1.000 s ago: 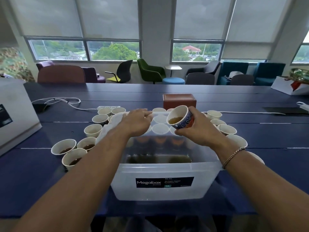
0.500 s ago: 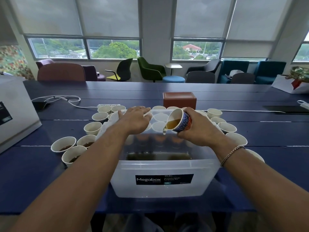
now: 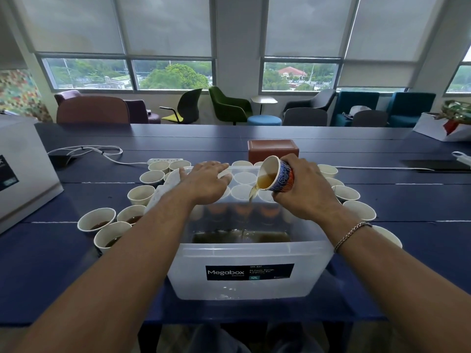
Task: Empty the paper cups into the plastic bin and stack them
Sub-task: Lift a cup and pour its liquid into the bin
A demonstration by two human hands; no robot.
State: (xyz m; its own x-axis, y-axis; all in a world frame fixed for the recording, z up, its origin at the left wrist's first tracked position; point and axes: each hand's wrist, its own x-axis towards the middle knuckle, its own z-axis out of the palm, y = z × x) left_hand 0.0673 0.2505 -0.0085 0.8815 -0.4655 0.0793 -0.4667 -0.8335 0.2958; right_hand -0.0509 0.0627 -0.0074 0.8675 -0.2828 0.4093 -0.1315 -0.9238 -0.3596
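— Grip first: the right hand (image 3: 305, 189) is curled round the side of the blue-patterned paper cup (image 3: 280, 175). It holds the cup tipped mouth-left above the clear plastic bin (image 3: 193, 271), just above the middle of the frame.

— Is it pouring?

— Yes. A thin brown stream (image 3: 251, 197) falls from the cup's lip into the brown pool (image 3: 242, 236) on the bin's floor. Liquid shows inside the cup, so I judge this cup is only partly emptied.

— And the other hand?

— The left hand (image 3: 206, 182) lies with its fingers fairly straight on the bin's far rim, and I can see nothing held in it. A pale shape (image 3: 163, 192) beside its wrist might be stacked cups, but I cannot tell.

— What does the next move call for?

— Tip the cup further until it drains, with its lip kept inside the bin's walls so nothing lands on the dark blue bench (image 3: 407, 200). Then nest the cup into a stack.

— How much is left?

— Plenty, by my reckoning. White paper cups holding brown liquid (image 3: 96, 220) stand left of the bin. Other white cups (image 3: 359, 210) stand unstacked to its right, and those look empty. A brown box (image 3: 272, 149) and a white power strip (image 3: 163, 161) lie beyond, toward the top.
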